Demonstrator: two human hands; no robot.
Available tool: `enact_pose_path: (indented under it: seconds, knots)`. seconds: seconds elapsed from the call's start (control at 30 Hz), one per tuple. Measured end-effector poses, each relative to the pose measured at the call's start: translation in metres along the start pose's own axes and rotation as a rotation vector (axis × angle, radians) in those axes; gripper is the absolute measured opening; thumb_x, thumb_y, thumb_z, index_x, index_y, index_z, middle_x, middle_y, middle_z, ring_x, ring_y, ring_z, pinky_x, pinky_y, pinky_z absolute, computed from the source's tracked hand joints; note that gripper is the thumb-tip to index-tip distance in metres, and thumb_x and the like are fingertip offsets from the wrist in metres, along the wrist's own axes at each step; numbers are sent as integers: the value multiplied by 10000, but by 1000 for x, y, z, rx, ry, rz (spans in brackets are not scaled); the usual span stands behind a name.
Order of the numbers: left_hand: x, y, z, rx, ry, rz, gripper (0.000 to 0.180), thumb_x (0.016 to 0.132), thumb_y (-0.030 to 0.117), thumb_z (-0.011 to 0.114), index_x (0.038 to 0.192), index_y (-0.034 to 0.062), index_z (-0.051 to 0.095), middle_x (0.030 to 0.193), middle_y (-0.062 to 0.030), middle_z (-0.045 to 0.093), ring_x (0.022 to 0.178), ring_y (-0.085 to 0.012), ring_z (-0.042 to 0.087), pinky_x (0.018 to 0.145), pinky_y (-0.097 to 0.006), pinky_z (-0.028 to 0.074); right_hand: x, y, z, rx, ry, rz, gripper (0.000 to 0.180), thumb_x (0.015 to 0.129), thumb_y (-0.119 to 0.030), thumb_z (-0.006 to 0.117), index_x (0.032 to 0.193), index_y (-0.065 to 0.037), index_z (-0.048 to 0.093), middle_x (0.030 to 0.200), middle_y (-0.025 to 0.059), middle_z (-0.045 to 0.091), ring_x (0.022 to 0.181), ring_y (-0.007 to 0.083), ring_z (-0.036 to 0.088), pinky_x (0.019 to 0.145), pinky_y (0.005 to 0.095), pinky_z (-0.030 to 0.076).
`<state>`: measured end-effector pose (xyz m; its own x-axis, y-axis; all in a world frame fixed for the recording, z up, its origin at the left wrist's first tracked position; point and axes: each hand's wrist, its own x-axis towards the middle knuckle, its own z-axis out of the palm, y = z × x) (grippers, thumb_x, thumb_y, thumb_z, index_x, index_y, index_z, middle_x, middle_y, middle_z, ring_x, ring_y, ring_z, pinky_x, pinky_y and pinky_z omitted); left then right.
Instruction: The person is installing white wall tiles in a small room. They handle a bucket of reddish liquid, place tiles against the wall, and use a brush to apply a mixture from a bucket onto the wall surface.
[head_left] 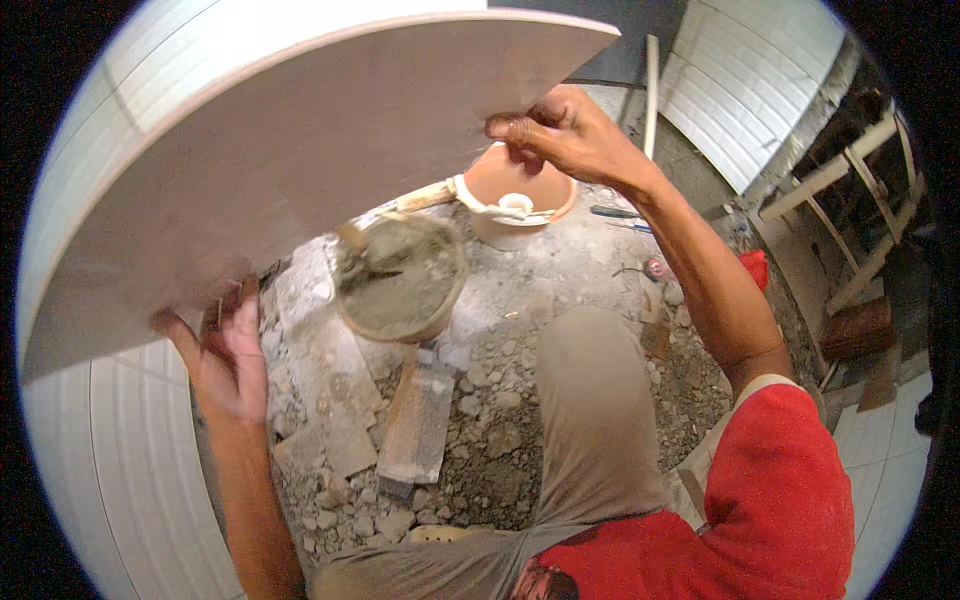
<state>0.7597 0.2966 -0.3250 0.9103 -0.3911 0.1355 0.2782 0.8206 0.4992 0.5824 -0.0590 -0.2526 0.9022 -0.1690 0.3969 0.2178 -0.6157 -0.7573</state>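
Note:
A large tile (pixel 310 130), grey-brown on the face toward me, is held up in front of me and fills the upper left. My left hand (pixel 228 350) supports its lower edge near the left end, thumb on the near face; some fingers are blurred. Higher up and to the right, my right hand (pixel 555 138) pinches the same tile by its edge, thumb in front and fingers partly behind. Beneath the tile stands a bucket of wet grey mortar (pixel 410 285), with a trowel (pixel 365 262) lying in it.
Beyond the mortar is an orange-brown bucket (pixel 515 190) with a small white cup inside. A brick-like block (pixel 417 420) lies amid rubble (pixel 500 440) before my knee. White tiled walls (pixel 755 75) rise on both sides. At right leans a wooden frame (pixel 860 215).

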Motion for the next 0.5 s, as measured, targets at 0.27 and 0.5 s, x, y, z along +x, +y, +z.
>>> enact_pose_path:
  seconds: [0.27,0.5]
  knots:
    - [71,-139,151,113,-288,-433,888,922,542,538,1396,-155,260,1458,-321,332,1384,-400,327,1192,-495,265,-47,-12,-145,80,672,-279,694,861,-645,574,1168,-24,614,1096,142,665,1032,261,608,922,414,487]
    - [42,-232,176,1124,-911,-729,540,941,396,627,1305,8,532,1187,-94,609,1113,-177,582,978,-368,463,-121,-28,-310,-297,897,-212,296,898,-238,703,1069,2,678,967,34,687,896,130,612,828,289,463]
